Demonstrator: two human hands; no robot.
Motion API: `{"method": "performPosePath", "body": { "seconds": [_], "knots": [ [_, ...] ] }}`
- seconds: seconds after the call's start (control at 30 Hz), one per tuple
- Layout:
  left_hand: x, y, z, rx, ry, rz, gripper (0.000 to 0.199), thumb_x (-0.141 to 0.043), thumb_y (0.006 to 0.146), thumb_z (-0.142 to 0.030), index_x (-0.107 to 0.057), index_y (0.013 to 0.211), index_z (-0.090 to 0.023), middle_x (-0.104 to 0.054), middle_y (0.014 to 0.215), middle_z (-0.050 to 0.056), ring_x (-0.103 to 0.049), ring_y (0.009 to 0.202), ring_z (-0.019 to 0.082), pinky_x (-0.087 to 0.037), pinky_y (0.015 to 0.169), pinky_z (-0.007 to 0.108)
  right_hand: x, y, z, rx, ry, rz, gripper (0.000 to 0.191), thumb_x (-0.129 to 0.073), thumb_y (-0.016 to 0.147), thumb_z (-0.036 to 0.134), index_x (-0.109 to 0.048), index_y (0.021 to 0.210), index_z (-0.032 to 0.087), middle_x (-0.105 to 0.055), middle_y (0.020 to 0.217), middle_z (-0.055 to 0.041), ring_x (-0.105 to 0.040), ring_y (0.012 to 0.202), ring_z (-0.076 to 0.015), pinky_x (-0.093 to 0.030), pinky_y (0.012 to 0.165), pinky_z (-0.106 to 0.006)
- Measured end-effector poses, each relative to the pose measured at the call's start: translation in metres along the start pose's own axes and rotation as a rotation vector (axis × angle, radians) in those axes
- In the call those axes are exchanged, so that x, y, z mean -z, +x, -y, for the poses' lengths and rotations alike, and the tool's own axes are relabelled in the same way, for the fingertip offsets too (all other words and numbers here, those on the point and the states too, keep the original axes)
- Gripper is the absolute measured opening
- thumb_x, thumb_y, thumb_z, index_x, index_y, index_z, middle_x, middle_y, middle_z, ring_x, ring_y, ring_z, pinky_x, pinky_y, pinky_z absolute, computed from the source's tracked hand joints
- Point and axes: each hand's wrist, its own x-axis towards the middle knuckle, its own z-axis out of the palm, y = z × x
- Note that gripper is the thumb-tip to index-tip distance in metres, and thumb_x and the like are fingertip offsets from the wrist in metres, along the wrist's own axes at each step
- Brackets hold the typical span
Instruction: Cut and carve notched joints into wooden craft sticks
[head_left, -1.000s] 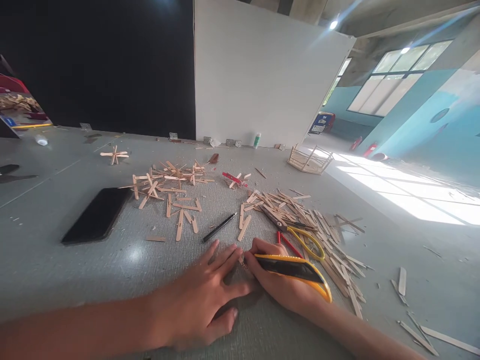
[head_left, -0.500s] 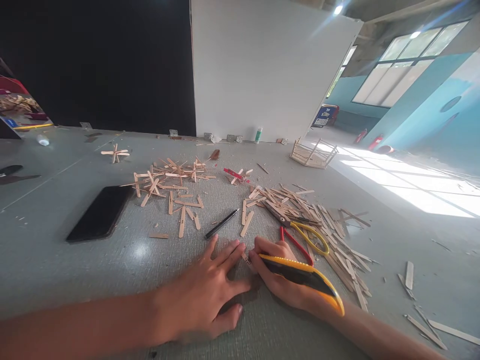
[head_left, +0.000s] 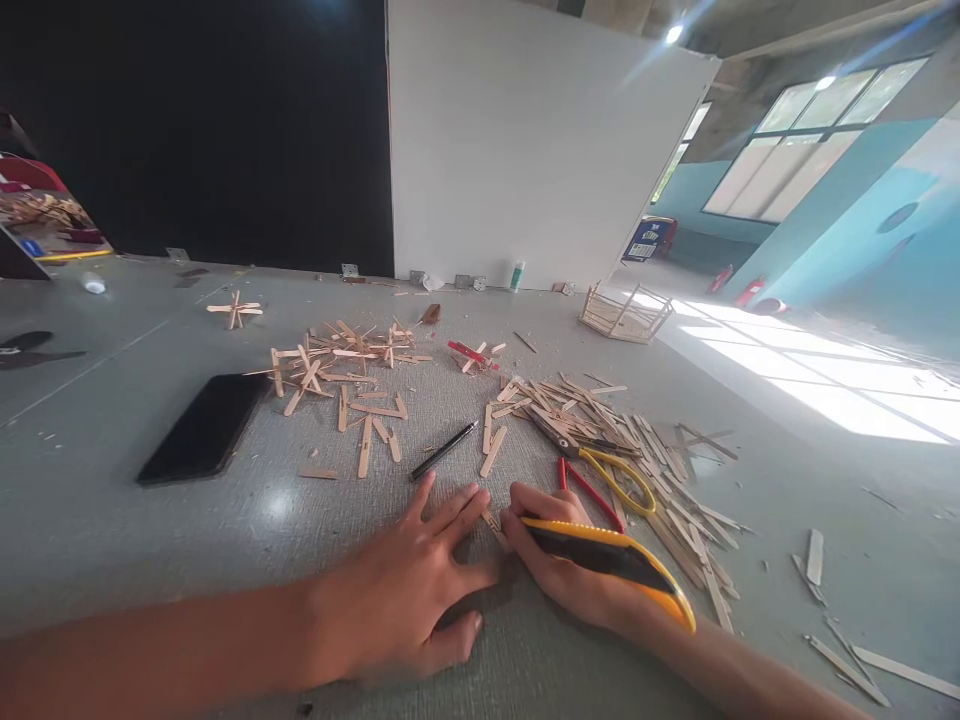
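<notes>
My right hand is closed round a yellow and black utility knife, whose handle slants back over the wrist. The knife's front end lies at a small wooden stick on the table; fingers hide most of the blade. Spread flat, my left hand rests palm down, with fingertips at the near end of that stick. Just beyond the left fingertips lies a black pen. Pliers with one yellow and one red handle lie just past my right hand, by a heap of wooden sticks.
A black phone lies at left, beside piled stick pieces. Farther back are a stick star, a red clip, a small green-white bottle and a stick frame. Upright panels bound the far edge.
The knife and my right hand have shifted very slightly right and down. My left hand stays nearly in place. The whole view has tilted a little.
</notes>
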Motion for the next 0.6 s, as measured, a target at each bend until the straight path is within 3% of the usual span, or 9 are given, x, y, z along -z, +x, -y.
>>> {"method": "performPosePath", "body": {
  "seconds": [0.1, 0.3, 0.6],
  "knots": [
    [0.0011, 0.0006, -0.0006, 0.007, 0.011, 0.036, 0.059, -0.06, 0.09, -0.027, -0.048, 0.148, -0.026, -0.03, 0.163, 0.023, -0.023, 0.152, 0.044, -0.023, 0.114, 0.076, 0.0043, 0.0034, 0.0, -0.031, 0.014, 0.0, 0.037, -0.046, 0.102, 0.04, -0.035, 0.07, 0.025, -0.039, 0.061, 0.0064, -0.038, 0.058, -0.0139, -0.034, 0.058, -0.028],
    [-0.0009, 0.0012, 0.0004, -0.013, 0.034, 0.027, 0.05, -0.048, 0.102, -0.041, -0.047, 0.149, -0.024, -0.033, 0.16, 0.028, -0.019, 0.154, 0.041, -0.023, 0.116, 0.073, 0.0051, 0.0089, -0.0014, -0.074, 0.08, 0.033, 0.039, -0.047, 0.103, 0.045, -0.04, 0.071, 0.024, -0.047, 0.061, 0.0067, -0.043, 0.057, -0.012, -0.035, 0.057, -0.026],
    [-0.0079, 0.0002, 0.0036, -0.025, 0.023, -0.019, 0.057, -0.047, 0.103, -0.046, -0.038, 0.156, -0.029, -0.032, 0.162, 0.024, -0.023, 0.152, 0.043, -0.024, 0.116, 0.073, 0.0047, 0.0102, 0.0012, -0.12, 0.1, 0.042, 0.038, -0.048, 0.102, 0.047, -0.045, 0.073, 0.024, -0.055, 0.063, 0.0053, -0.049, 0.058, -0.0122, -0.038, 0.059, -0.027]
  ]
}}
